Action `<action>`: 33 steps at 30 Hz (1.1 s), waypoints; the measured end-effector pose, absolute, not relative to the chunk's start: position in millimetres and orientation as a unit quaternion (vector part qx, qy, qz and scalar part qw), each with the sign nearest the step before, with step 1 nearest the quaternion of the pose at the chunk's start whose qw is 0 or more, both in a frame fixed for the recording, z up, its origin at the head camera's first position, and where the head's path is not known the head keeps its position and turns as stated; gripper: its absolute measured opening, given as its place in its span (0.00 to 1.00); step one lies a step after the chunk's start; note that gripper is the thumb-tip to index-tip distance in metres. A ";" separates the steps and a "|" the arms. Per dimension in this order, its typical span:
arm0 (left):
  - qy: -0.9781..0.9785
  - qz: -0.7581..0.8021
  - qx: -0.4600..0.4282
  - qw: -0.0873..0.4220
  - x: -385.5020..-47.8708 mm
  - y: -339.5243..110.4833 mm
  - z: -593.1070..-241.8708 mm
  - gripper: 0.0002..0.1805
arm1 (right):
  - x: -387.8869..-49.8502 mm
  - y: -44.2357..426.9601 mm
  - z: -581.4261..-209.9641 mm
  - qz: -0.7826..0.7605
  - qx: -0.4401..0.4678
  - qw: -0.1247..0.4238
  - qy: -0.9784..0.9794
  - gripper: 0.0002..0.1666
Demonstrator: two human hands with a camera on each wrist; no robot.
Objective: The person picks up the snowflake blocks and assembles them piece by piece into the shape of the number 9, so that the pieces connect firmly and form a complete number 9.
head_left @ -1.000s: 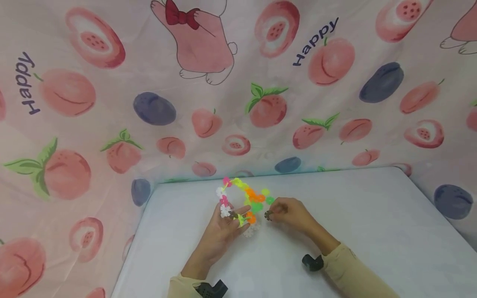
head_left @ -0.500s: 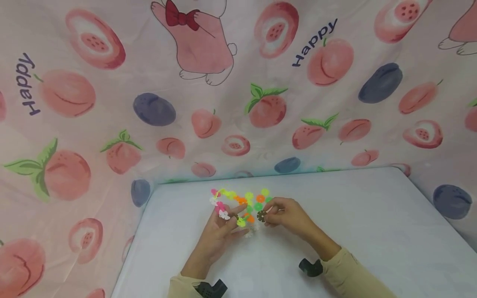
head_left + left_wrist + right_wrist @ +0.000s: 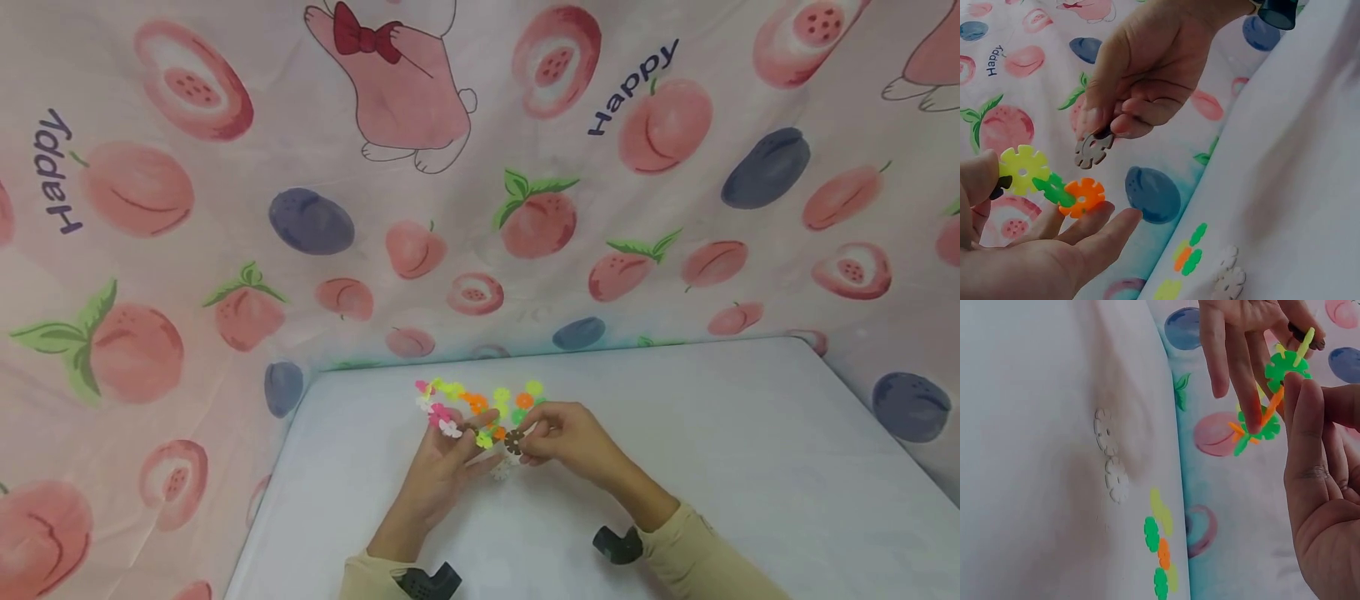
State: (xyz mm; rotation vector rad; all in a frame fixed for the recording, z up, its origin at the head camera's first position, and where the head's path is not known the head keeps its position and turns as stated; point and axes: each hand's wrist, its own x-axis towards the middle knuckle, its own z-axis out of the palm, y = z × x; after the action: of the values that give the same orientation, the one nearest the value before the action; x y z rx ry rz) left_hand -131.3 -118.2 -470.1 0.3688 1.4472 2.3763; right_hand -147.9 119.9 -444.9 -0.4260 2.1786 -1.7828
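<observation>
A chain of interlocking plastic snowflake discs (image 3: 439, 414), in pink, white, yellow, orange, green and dark colours, hangs from my left hand (image 3: 441, 471). Thumb and fingers pinch it near a dark disc (image 3: 1001, 186); other fingers are extended beneath. At the chain's near end, an orange disc (image 3: 1084, 197) is joined to a green one (image 3: 1054, 189). My right hand (image 3: 576, 450) pinches a brown snowflake disc (image 3: 1092, 150) between thumb and fingers. In the left wrist view that disc is just above the orange end, with a small gap. My right fingers hide it in the right wrist view.
Loose discs lie on the white table (image 3: 712, 433): yellow (image 3: 534, 387), orange (image 3: 524, 401) and green (image 3: 518, 414) behind the hands, white ones (image 3: 1116, 480) closer to me. A fruit-printed cloth (image 3: 480, 208) stands behind the table.
My right hand has moved left, bringing the brown disc close to the chain. The chain's far part has swung left and lower in my left hand.
</observation>
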 end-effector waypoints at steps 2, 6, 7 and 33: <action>0.513 0.832 0.133 0.164 -131.8 -116.8 -470.0 0.07 | -147.8 118.0 -444.0 -0.617 -0.147 0.143 0.759 0.10; 0.536 0.822 0.129 0.145 -131.4 -114.2 -468.1 0.07 | -147.7 114.8 -442.9 -0.605 -0.141 0.128 0.773 0.10; 0.542 0.819 0.125 0.140 -131.0 -113.7 -467.4 0.07 | -147.7 114.1 -443.0 -0.601 -0.141 0.123 0.777 0.09; 0.584 0.793 0.129 0.116 -125.9 -106.9 -462.7 0.22 | -144.5 102.1 -443.1 -0.533 -0.156 0.012 0.831 0.06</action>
State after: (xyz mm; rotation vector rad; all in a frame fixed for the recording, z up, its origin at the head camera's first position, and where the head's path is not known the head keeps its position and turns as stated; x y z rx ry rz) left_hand -125.9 -106.9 -462.7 0.3785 1.7095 2.3228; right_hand -144.5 102.1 -443.1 -0.4868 2.5921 -1.6637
